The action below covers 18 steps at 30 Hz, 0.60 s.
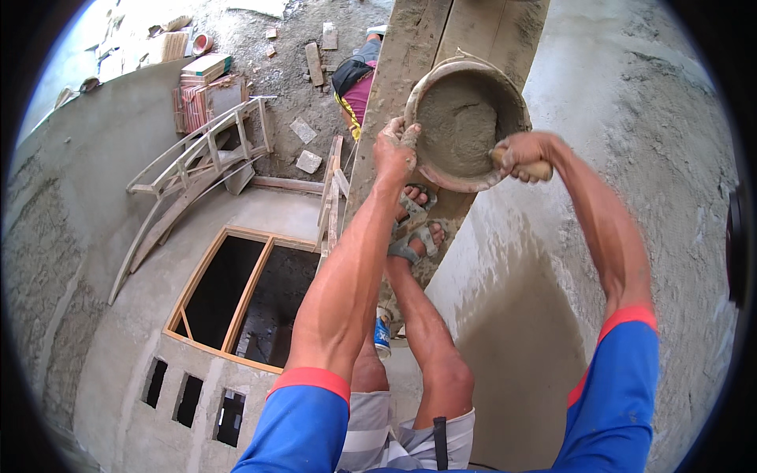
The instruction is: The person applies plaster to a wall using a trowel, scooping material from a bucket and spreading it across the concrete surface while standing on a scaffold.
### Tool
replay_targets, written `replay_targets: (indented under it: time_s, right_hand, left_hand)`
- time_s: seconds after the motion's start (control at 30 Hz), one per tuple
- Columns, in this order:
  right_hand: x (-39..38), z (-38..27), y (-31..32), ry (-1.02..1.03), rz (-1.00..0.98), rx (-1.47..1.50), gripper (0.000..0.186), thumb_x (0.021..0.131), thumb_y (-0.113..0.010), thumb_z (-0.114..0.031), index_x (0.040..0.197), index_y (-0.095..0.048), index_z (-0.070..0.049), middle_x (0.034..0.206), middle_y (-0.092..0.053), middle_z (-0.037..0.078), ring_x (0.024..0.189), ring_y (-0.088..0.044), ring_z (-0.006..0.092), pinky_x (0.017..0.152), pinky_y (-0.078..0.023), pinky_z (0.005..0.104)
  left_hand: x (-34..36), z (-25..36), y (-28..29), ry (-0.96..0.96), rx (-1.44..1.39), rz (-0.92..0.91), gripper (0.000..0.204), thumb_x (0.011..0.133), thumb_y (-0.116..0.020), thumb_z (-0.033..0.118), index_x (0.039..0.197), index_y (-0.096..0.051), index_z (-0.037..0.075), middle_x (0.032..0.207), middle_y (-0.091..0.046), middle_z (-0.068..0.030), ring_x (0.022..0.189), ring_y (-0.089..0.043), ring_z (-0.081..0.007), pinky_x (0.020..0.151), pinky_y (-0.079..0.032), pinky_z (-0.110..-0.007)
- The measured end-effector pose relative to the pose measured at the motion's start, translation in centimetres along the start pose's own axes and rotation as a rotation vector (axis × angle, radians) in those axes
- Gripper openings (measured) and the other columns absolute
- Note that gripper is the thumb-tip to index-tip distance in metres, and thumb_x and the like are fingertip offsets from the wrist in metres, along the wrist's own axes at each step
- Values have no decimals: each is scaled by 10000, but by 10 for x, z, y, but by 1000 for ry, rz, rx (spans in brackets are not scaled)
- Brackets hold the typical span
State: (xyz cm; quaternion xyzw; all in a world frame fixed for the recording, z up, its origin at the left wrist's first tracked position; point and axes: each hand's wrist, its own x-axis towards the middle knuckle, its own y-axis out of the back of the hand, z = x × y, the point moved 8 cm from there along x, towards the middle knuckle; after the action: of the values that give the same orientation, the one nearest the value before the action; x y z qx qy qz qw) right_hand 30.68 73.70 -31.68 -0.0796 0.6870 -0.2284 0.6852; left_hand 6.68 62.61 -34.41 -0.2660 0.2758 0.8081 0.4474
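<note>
While left hand clasps bucket rim, right hand encircles handle.

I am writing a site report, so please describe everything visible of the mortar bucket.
The round mortar bucket, perhaps rubber or plastic, has a thick, mortar-smeared rim and apparently a thin bail at the far side. Wet grey mortar lies inside. The bucket appears upright on wooden planks, base hidden. The left grip holds its left rim; the right grip, closed on a wooden handle, is at its near right rim.
</note>
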Motion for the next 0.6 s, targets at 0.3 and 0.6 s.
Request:
replay_targets:
  time_s: [0.3,0.6]
  right_hand:
    - [62,-35,-106,785,-246,1171,327,866,-619,-114,1158,-472,-92,664,-440,-8,472,-441,82,387,-422,250]
    - [9,-59,-121,1228,-221,1539,411,860,-576,-78,1245,-434,-45,702,-451,16,516,-468,93,423,-452,259]
  left_hand:
    - [7,-12,0,74,-120,-65,322,873,-699,201,1123,-651,3,829,-691,-63,729,-572,-99,650,-469,-287]
    - [-11,11,-2,5,-15,22,315,893,-674,195,1142,-650,3,854,-698,-135,758,-621,-160,670,-488,-328]
